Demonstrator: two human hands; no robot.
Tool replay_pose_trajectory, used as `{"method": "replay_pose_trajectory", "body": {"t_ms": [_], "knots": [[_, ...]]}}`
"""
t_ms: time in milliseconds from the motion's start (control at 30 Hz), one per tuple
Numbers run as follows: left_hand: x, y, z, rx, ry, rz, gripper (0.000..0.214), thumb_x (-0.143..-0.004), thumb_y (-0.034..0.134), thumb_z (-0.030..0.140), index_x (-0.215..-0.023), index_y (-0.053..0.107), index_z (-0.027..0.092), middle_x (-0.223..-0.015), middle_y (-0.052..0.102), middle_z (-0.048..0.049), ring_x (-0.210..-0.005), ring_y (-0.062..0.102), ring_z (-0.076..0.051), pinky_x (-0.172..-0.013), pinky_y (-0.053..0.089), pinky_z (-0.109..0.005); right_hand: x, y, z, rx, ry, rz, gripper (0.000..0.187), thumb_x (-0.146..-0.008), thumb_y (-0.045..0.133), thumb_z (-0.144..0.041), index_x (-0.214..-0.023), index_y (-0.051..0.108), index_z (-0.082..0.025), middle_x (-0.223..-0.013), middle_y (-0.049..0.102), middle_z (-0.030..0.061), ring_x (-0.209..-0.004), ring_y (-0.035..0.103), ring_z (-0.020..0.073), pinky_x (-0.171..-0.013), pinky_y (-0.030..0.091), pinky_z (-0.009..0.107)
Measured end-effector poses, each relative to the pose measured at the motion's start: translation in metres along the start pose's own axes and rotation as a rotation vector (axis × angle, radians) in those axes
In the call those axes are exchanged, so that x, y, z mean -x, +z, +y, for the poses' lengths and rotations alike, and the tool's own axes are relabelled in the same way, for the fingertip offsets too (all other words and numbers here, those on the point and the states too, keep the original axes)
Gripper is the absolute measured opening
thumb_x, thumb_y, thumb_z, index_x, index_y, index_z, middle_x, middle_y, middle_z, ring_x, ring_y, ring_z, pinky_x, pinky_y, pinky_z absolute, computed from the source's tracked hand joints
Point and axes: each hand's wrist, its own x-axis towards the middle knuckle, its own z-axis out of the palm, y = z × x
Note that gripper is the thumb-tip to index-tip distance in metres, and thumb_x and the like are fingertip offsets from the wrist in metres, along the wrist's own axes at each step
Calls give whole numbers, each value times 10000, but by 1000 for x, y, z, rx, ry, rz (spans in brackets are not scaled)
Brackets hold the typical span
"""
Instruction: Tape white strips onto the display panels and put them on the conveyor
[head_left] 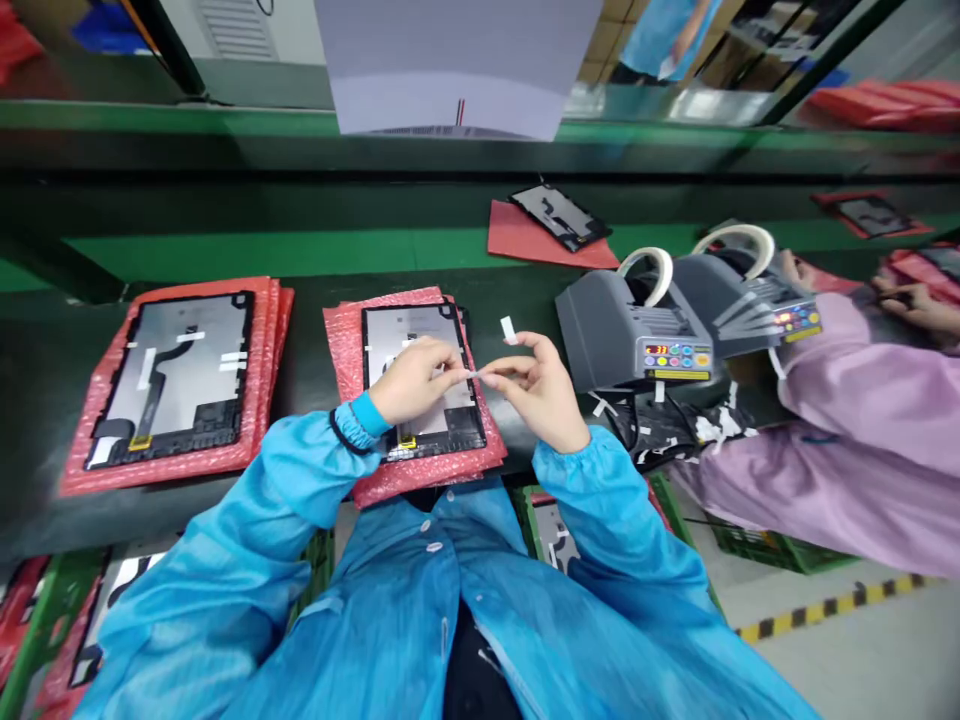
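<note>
My left hand (421, 378) reaches over a tablet screen panel (409, 322), its thumb and finger pinching one end of a small white strip of tape (472, 374). The other end of that strip is pinched by my right hand (541, 395), just right of the panel. A second white piece of tape (508, 329) clings to a raised finger of my right hand. The panel lies on red bubble-wrap bags (346, 350), grey back side up; my left hand hides part of it.
Two tape dispensers (613, 330) with lit displays stand to my right. More panels on red bags (187, 370) lie left; another panel (562, 215) rests at the back. A co-worker's purple sleeve (870, 360) reaches in from the right. Green crates (532, 520) sit below the table edge.
</note>
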Motion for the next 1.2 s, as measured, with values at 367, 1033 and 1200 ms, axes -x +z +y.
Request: {"method": "replay_pose_trajectory", "body": {"t_ms": [367,1033,1200], "knots": [[-1,2,-10,87,-147,23,164,-823,603,256,-685,590,168,-709,608,-3,-746,552,-149,-752,435,-292,-19,9,11,-116,87,-46,523,-665,747,-388,-998,370,-245,-712,616,-47,-632,583,122,-615,467,274],[-19,21,-16,-366,-327,-134,256,-857,515,290,-697,665,157,-881,650,-124,-978,512,-302,-833,403,-439,-42,9,44,89,235,-40,469,-587,666,-237,-917,332,-238,-602,605,-88,-547,554,118,-603,429,274],[-18,23,-16,-376,-280,-112,244,-833,504,247,-645,633,158,-821,632,-130,-924,502,-303,-817,401,-451,-42,9,43,85,269,-69,470,-584,658,-237,-924,333,-237,-609,600,-87,-539,544,117,-593,414,271]]}}
